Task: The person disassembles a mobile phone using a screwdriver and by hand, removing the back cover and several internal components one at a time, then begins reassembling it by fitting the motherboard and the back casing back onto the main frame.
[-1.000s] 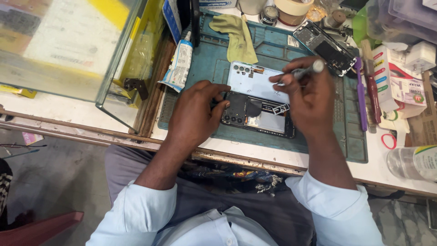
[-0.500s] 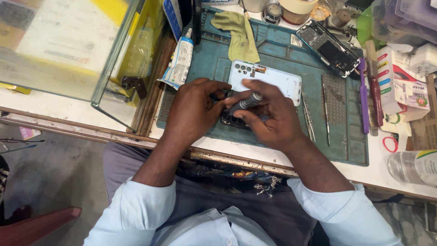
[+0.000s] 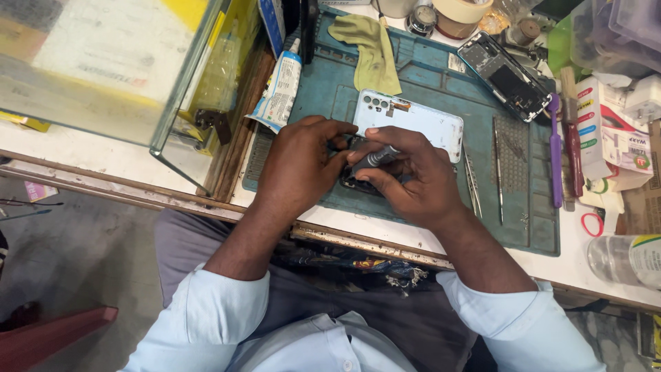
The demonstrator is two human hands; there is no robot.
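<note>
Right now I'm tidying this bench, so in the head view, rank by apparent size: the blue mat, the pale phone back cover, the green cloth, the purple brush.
1. Blue mat, by far.
2. Phone back cover.
3. Green cloth, close to the cover, so unsure.
4. Purple brush, thinnest.

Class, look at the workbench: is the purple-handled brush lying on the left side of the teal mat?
No, the purple-handled brush lies along the right edge of the teal mat, beside the red tool.

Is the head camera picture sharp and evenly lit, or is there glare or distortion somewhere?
Head view: sharp on both hands, left hand and right hand gripping a grey tool; light even, shadows soft; pale reflections on the glass case; edges bend slightly.
</note>
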